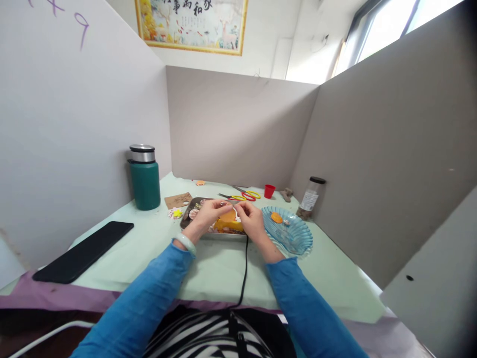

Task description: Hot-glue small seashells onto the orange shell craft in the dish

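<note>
My left hand [208, 214] and my right hand [251, 218] are close together over a shallow metal tray [223, 236]. Thumb and fingers are pinched on both; a tiny item between them is too small to make out. Inside the tray are a yellow piece [228, 226] and several pinkish, shell-like pieces [194, 214], partly covered by my hands. Right of my right hand lies a blue scalloped plate [294, 243] bearing an orange disc [276, 217] and a small speckled piece [286, 223]. A white flower shape with a yellow centre [175, 213] lies left of the tray.
Scissors with yellow and red handles [246, 197] and a red cup [270, 191] are behind the tray. A green bottle [144, 181] and a black flat slab [85, 252] occupy the left. A clear jar [310, 199] leans by the right partition. A black cable [244, 281] crosses the front edge.
</note>
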`<move>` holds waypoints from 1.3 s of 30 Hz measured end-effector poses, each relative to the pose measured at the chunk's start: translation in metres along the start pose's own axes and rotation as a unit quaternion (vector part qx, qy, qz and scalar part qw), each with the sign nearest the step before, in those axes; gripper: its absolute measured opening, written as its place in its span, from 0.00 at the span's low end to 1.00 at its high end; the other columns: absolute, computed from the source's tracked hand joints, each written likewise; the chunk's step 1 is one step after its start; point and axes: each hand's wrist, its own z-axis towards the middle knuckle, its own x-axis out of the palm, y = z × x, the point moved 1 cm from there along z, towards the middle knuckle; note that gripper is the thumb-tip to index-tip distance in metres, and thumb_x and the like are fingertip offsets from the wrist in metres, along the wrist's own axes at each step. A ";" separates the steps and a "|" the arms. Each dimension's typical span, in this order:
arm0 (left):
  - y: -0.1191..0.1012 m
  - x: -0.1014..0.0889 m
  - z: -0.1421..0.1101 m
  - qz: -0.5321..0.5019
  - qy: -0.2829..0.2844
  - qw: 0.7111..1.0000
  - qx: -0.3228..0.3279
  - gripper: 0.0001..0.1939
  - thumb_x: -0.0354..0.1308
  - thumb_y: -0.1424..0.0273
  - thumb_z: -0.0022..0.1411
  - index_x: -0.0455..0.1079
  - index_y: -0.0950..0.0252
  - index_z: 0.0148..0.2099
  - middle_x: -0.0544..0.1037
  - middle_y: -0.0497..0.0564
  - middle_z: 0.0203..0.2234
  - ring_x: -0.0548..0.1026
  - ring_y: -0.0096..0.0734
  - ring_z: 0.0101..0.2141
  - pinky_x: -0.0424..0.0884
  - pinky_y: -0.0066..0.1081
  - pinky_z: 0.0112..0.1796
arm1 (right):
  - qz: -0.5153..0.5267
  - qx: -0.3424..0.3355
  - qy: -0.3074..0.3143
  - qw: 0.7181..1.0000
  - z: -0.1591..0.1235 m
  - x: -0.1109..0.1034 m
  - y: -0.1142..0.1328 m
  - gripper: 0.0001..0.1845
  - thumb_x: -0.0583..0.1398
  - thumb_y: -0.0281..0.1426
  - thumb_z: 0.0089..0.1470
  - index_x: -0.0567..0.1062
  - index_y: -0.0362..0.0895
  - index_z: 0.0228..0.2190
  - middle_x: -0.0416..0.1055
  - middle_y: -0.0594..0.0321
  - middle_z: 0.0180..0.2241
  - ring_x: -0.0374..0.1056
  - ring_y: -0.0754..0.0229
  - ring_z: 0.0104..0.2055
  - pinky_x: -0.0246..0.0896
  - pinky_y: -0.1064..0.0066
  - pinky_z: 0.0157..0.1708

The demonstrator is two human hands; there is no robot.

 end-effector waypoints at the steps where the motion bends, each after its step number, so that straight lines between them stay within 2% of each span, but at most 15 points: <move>1: 0.002 -0.001 0.001 0.006 -0.009 1.000 0.007 0.18 0.72 0.60 0.41 0.75 0.68 0.30 0.76 0.48 0.23 0.71 0.28 0.26 0.65 0.27 0.29 | -0.003 -0.002 0.005 1.000 0.000 0.000 0.000 0.13 0.58 0.40 0.55 0.71 0.45 0.25 0.65 0.67 0.21 0.60 0.62 0.25 0.56 0.71 0.29; 6: 0.008 -0.003 0.005 0.028 -0.024 0.999 0.012 0.19 0.71 0.58 0.42 0.74 0.68 0.29 0.75 0.48 0.21 0.71 0.29 0.25 0.64 0.27 0.28 | -0.014 -0.004 0.012 1.000 0.000 0.001 0.000 0.13 0.58 0.40 0.55 0.70 0.45 0.24 0.65 0.68 0.21 0.60 0.62 0.25 0.55 0.71 0.28; 11: 0.000 0.001 0.001 0.015 -0.009 1.000 0.007 0.21 0.72 0.58 0.39 0.75 0.67 0.33 0.78 0.50 0.26 0.74 0.32 0.30 0.68 0.29 0.32 | -0.037 -0.015 -0.010 0.999 0.000 -0.001 0.001 0.13 0.57 0.39 0.55 0.70 0.45 0.24 0.65 0.67 0.21 0.60 0.62 0.25 0.55 0.71 0.29; 14: -0.002 0.001 0.000 0.020 -0.018 0.999 0.020 0.20 0.70 0.57 0.44 0.76 0.66 0.35 0.77 0.49 0.25 0.74 0.32 0.30 0.68 0.29 0.32 | -0.050 -0.024 -0.006 0.998 -0.001 0.000 0.001 0.13 0.57 0.39 0.56 0.70 0.45 0.24 0.66 0.67 0.21 0.61 0.62 0.25 0.56 0.71 0.29; 19: -0.002 -0.003 0.001 0.057 -0.031 0.997 0.042 0.17 0.68 0.57 0.46 0.75 0.67 0.30 0.76 0.49 0.23 0.71 0.29 0.27 0.65 0.27 0.29 | -0.079 -0.048 0.008 0.996 -0.002 0.002 0.004 0.14 0.56 0.39 0.57 0.71 0.46 0.25 0.68 0.66 0.22 0.61 0.62 0.24 0.56 0.70 0.29; 23: -0.003 -0.004 0.000 0.056 -0.035 0.997 0.029 0.17 0.70 0.59 0.43 0.76 0.67 0.29 0.76 0.48 0.22 0.71 0.29 0.26 0.65 0.27 0.29 | -0.065 -0.043 0.004 0.997 -0.003 0.002 0.004 0.13 0.57 0.39 0.57 0.71 0.45 0.24 0.67 0.67 0.22 0.61 0.63 0.24 0.56 0.70 0.29; 31: -0.005 0.001 -0.002 -0.009 -0.016 1.000 -0.011 0.22 0.73 0.61 0.39 0.79 0.68 0.37 0.81 0.53 0.29 0.75 0.33 0.31 0.70 0.31 0.34 | -0.021 -0.001 -0.023 1.000 -0.001 0.000 -0.001 0.14 0.57 0.41 0.56 0.71 0.45 0.25 0.65 0.68 0.21 0.61 0.63 0.24 0.56 0.71 0.28; 33: -0.004 0.000 -0.001 -0.010 -0.028 0.999 -0.011 0.22 0.73 0.61 0.39 0.79 0.69 0.36 0.80 0.53 0.28 0.75 0.32 0.30 0.69 0.30 0.33 | -0.030 -0.006 -0.020 0.999 0.000 0.001 -0.003 0.14 0.57 0.42 0.57 0.72 0.45 0.28 0.67 0.67 0.22 0.62 0.62 0.25 0.58 0.70 0.29; 35: -0.003 -0.002 0.000 -0.016 -0.052 0.998 -0.009 0.21 0.73 0.60 0.40 0.79 0.69 0.34 0.80 0.53 0.27 0.74 0.31 0.28 0.69 0.29 0.31 | -0.052 -0.023 -0.018 0.998 -0.001 0.003 -0.004 0.14 0.59 0.43 0.56 0.73 0.45 0.36 0.70 0.65 0.27 0.64 0.61 0.27 0.60 0.69 0.31; 37: -0.001 -0.005 0.001 -0.040 -0.076 0.996 -0.006 0.21 0.72 0.59 0.40 0.78 0.69 0.34 0.79 0.53 0.27 0.75 0.31 0.28 0.69 0.29 0.30 | -0.094 -0.064 -0.006 0.994 -0.002 0.004 -0.003 0.21 0.63 0.42 0.52 0.72 0.45 0.45 0.72 0.61 0.35 0.65 0.60 0.30 0.63 0.67 0.33; 39: 0.001 -0.008 0.002 -0.068 -0.093 0.993 -0.008 0.22 0.73 0.59 0.39 0.77 0.70 0.35 0.79 0.54 0.28 0.75 0.32 0.29 0.70 0.28 0.30 | -0.148 -0.120 0.023 0.981 -0.004 0.006 -0.002 0.24 0.65 0.40 0.50 0.71 0.46 0.48 0.70 0.56 0.42 0.67 0.57 0.37 0.64 0.65 0.39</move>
